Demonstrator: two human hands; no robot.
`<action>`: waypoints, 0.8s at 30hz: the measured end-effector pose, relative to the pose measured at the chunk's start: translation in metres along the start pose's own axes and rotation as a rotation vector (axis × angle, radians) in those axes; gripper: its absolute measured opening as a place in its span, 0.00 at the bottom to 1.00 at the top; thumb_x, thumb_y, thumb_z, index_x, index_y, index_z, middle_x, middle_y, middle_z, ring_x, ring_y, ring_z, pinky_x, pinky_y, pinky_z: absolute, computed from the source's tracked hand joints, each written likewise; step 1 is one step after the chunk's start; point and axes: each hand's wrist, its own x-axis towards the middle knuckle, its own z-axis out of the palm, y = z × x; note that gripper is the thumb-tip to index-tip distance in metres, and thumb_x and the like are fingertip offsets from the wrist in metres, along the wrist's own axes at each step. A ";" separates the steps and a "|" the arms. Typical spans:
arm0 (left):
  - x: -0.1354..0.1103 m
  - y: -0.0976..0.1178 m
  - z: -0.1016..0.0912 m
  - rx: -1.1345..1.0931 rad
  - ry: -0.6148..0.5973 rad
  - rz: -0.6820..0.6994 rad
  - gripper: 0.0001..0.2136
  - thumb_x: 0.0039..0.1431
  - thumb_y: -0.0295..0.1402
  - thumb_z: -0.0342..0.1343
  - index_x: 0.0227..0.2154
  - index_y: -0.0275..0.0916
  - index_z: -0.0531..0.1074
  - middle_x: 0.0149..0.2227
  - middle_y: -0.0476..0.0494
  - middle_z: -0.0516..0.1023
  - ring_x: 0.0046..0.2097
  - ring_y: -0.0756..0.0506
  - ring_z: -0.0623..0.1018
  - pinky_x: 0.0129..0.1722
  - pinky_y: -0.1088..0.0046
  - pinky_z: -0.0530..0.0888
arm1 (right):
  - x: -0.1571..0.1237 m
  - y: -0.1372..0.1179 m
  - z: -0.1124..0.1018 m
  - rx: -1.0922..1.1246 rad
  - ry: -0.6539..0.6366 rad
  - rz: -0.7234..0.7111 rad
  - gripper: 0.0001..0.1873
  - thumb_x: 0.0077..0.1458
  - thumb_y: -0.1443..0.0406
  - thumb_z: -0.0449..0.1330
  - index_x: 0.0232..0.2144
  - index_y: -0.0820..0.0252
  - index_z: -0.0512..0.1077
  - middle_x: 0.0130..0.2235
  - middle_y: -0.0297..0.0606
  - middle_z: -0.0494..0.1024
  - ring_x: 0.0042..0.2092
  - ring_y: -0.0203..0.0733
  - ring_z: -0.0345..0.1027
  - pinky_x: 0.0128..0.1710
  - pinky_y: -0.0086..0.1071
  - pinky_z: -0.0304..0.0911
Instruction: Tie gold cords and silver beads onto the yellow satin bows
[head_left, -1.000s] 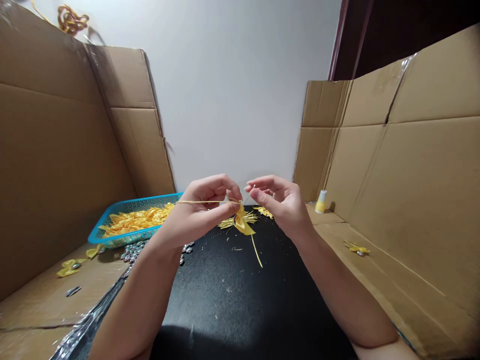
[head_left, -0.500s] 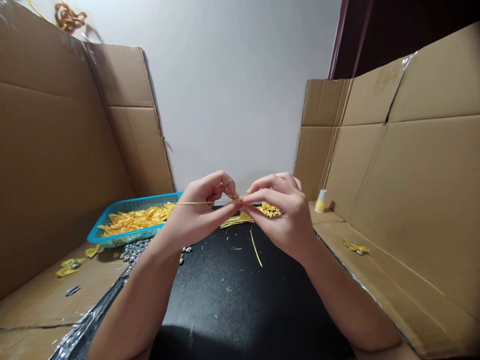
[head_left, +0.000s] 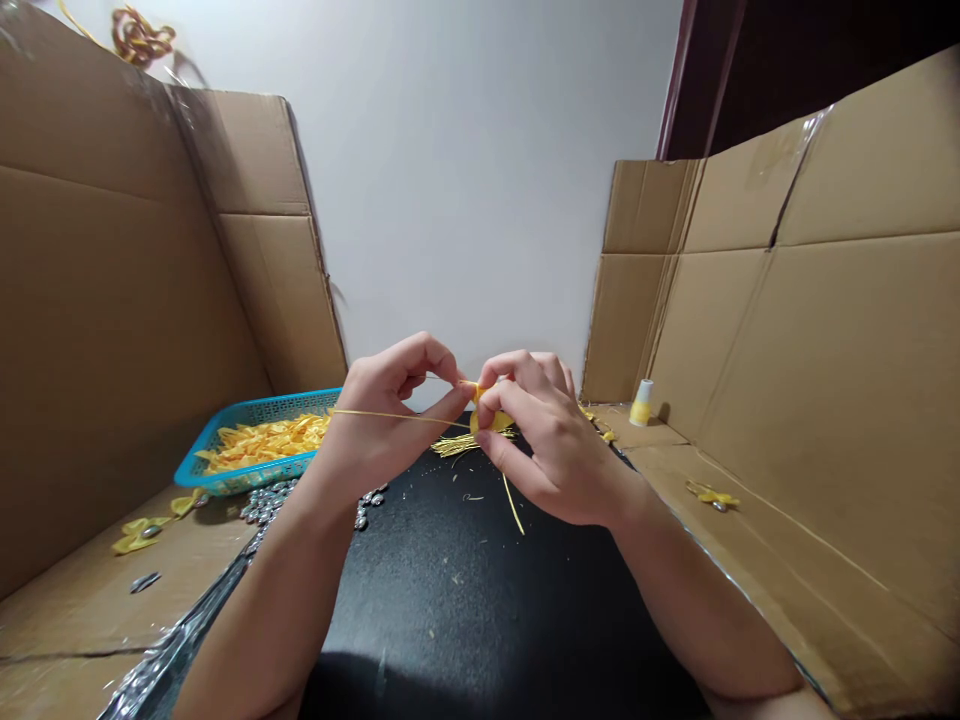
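Note:
My left hand (head_left: 394, 415) is closed in a pinch, thumb and index finger gripping a thin gold cord (head_left: 386, 416) at a small yellow ribbon bow (head_left: 487, 423). One length of the cord runs leftward across the back of that hand. My right hand (head_left: 551, 430) has its fingers bent round the bow and pinches it from the other side; part of the bow is hidden behind the fingers. Below the hands, a bundle of cut gold cords (head_left: 457, 446) lies on the black table (head_left: 465, 610), with a single loose strand (head_left: 513, 505) nearer me.
At the left stands a blue basket (head_left: 187, 462) full of yellow ribbon bows. Silver oval pieces (head_left: 270, 503) are heaped beside it. Bows with silver centres (head_left: 139, 535) lie on the left cardboard, another bow (head_left: 716, 497) on the right. A small white-and-yellow bottle (head_left: 643, 402) stands near the right cardboard wall (head_left: 825, 350).
The right hand has turned and shifted slightly left, bringing more of the yellow bow into sight. The left hand has moved a little up and left; the cord now slants downward to the right.

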 end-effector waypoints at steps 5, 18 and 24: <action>-0.002 0.004 0.001 0.135 0.035 0.088 0.05 0.54 0.28 0.59 0.26 0.39 0.68 0.23 0.52 0.70 0.23 0.53 0.60 0.23 0.73 0.59 | -0.002 -0.003 -0.001 0.071 0.062 0.007 0.02 0.54 0.67 0.57 0.31 0.58 0.66 0.44 0.39 0.66 0.46 0.44 0.58 0.47 0.41 0.56; -0.009 0.013 0.006 0.169 0.167 0.316 0.07 0.54 0.22 0.57 0.32 0.42 0.72 0.29 0.49 0.76 0.30 0.48 0.72 0.29 0.69 0.67 | 0.000 -0.013 0.013 0.282 0.576 0.080 0.09 0.51 0.71 0.61 0.26 0.52 0.66 0.29 0.29 0.77 0.33 0.39 0.72 0.39 0.39 0.64; -0.011 0.014 0.006 0.140 0.203 0.288 0.08 0.53 0.22 0.59 0.32 0.43 0.73 0.29 0.50 0.77 0.29 0.50 0.71 0.28 0.71 0.67 | -0.002 -0.013 0.010 0.318 0.554 0.053 0.08 0.49 0.70 0.62 0.27 0.52 0.67 0.30 0.28 0.79 0.33 0.40 0.74 0.40 0.41 0.64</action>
